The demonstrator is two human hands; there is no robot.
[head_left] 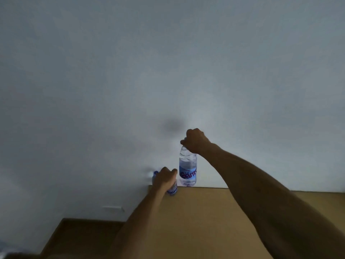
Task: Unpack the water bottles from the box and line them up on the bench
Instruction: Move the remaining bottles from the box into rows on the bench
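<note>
A clear water bottle [187,168] with a blue label hangs upright above the far edge of the wooden bench [201,221]; my right hand [195,140] grips it by the neck from above. My left hand [165,179] is wrapped round a second, lower bottle [172,190] at the bench's far left corner, covering most of it; only its blue label and cap end show. The two bottles are close together, side by side. The box is out of view.
A plain pale wall [168,71] rises directly behind the bench. A lower, darker wooden surface [80,236] lies left of the bench. A small white wall plate [113,208] sits low on the wall.
</note>
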